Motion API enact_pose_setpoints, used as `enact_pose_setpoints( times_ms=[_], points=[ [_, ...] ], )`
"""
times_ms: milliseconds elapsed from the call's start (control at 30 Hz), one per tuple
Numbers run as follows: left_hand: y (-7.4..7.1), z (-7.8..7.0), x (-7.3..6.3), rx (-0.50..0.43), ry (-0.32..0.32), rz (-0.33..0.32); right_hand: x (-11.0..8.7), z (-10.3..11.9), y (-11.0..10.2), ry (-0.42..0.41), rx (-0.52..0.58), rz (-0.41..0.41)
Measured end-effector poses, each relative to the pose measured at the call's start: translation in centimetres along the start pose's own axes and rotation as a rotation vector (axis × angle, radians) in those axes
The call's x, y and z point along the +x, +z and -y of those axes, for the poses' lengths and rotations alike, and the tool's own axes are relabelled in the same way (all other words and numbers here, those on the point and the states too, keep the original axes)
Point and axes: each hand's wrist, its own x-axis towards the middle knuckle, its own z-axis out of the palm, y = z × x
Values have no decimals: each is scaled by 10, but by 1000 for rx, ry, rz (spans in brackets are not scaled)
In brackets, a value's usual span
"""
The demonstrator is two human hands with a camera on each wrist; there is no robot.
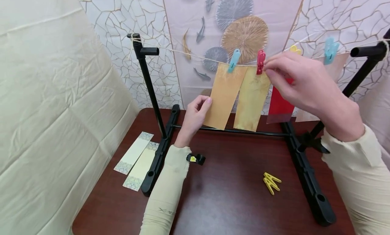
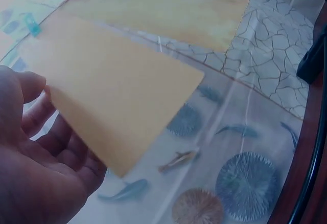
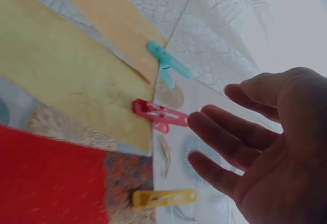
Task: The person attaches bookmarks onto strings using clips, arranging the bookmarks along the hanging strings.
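An orange paper strip hangs from a string under a blue clothespin. My left hand pinches its left edge, thumb in front; the left wrist view shows the other fingers behind the paper. Beside it hangs a mottled yellow strip, clipped by a red clothespin. Close to that clothespin is my right hand; in the right wrist view its fingers are spread and loosely bent, with nothing held. A red strip hangs partly behind this hand, by a yellow clothespin.
A black stand carries the string. At its right end, a light blue clothespin holds a pale pink strip. Two pale strips with patterned ends lie on the dark table, left. Yellow clothespins lie right of centre.
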Motion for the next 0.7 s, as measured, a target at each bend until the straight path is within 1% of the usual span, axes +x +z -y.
enact_pose_setpoints(
  times_ms=[100, 200, 333, 433, 700],
  points=[
    [-6, 2, -2, 11, -4, -13, -12, 0, 0, -6, -11, 13],
    [-10, 2, -4, -2, -9, -10, -21, 1, 1, -6, -10, 36],
    [-15, 2, -7, -49, -27, 5, -32, 4, 2, 10, -21, 80],
    [-19, 4, -9, -64, -35, -3, -40, 5, 4, 26, -22, 120],
    [-30, 5, -18, -29, -46, 2, -61, 3, 16, 79, -19, 242]
  ],
)
